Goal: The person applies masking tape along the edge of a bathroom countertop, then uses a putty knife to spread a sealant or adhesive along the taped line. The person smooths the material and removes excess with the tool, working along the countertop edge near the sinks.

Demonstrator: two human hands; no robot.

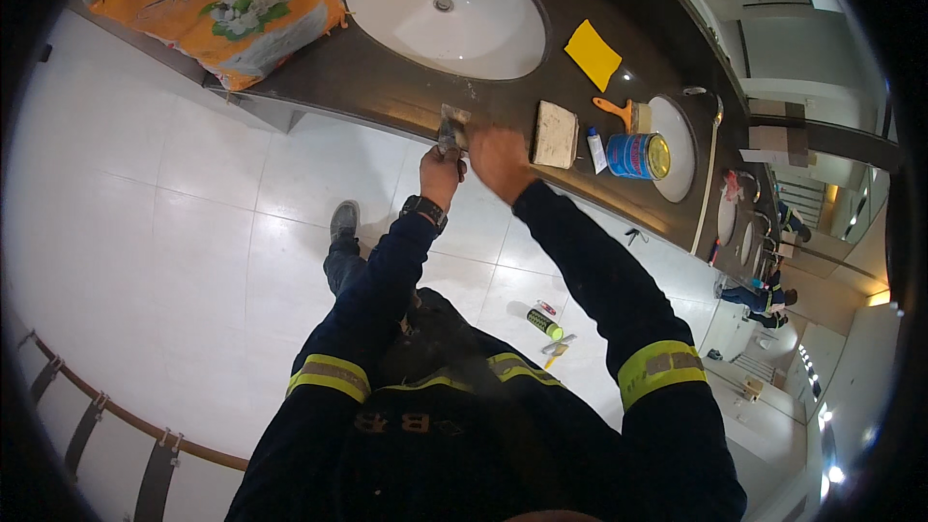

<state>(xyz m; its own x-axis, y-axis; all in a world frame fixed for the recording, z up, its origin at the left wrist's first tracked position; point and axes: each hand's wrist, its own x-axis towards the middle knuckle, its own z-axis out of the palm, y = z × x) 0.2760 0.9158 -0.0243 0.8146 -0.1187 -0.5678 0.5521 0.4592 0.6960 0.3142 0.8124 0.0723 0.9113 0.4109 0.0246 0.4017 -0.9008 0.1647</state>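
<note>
Over the front edge of the dark counter (358,87), my left hand (442,177) is closed round a putty knife (451,122), its flat grey blade sticking up past the fingers. My right hand (500,162) is held close beside that blade, fingers curled and smeared by motion. Whatever it grips, if anything, is hidden. To the right of my hands lies a worn beige rectangular slab (556,134). Beyond the counter edge, a white oval sink (447,10) is set in behind the hands.
Further right are a white-blue tube (596,150), a blue tin (633,157), an orange-handled brush (619,113) and a yellow sheet (593,55). An orange sack (227,10) stands left. A green-black can (544,324) lies on the floor. People (764,300) work far right.
</note>
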